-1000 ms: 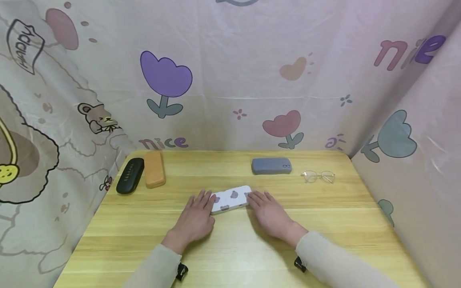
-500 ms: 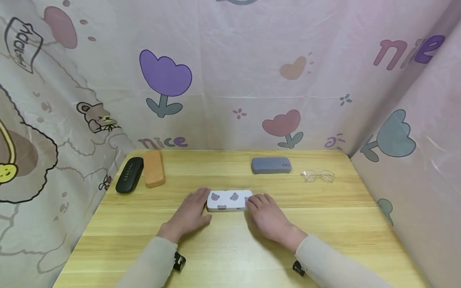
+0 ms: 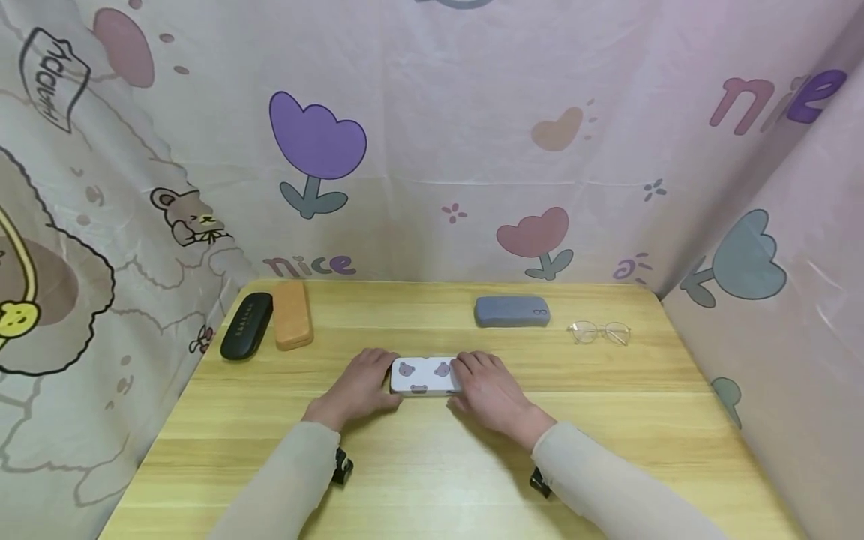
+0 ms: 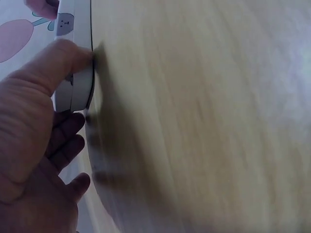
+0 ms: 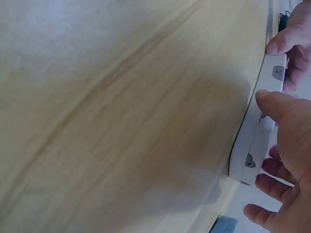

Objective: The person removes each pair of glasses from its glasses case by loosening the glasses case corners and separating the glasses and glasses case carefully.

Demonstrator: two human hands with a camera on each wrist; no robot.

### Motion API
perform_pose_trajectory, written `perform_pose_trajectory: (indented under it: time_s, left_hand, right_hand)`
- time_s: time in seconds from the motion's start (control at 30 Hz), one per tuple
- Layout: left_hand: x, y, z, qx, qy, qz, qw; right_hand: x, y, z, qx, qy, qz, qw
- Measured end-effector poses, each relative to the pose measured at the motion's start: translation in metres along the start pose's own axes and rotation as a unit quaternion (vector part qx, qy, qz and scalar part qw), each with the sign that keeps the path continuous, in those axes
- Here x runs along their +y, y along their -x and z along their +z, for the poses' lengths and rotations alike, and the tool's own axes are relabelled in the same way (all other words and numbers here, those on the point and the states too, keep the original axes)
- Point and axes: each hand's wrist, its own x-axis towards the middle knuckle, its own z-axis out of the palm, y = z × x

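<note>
We saw that the left hand (image 3: 363, 384) grasped the left end of one white case (image 3: 425, 375) and the right hand (image 3: 491, 391) grasped its right end, two thumbs on the near side. This case was at the middle of one wooden table (image 3: 432, 472). Farther, we counted three other cases: at left, one black case (image 3: 247, 327) just beside one orange case (image 3: 292, 315); at right, one blue case (image 3: 511, 311), then one pair of glasses (image 3: 600, 332).

Curtained nook, room type unclear: wood-grain table (image 3: 432, 465), printed curtains (image 3: 418, 112) on three sides.
</note>
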Motion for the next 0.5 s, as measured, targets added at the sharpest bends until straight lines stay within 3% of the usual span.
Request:
perform_pose_trajectory:
  time_s: [0.23, 0.5]
  left_hand:
    - [0.0018, -0.0031, 0.0000, -0.005, -0.046, 0.002, 0.9989]
    - [0.0010, -0.0052, -0.0006, -0.007, -0.061, 0.006, 0.9981]
  right_hand:
    - [0.0024, -0.0011, 0.0063, 0.003, -0.013, 0.014, 1.000]
    - [0.0022, -0.0026, 0.0100, -0.006, -0.012, 0.032, 0.999]
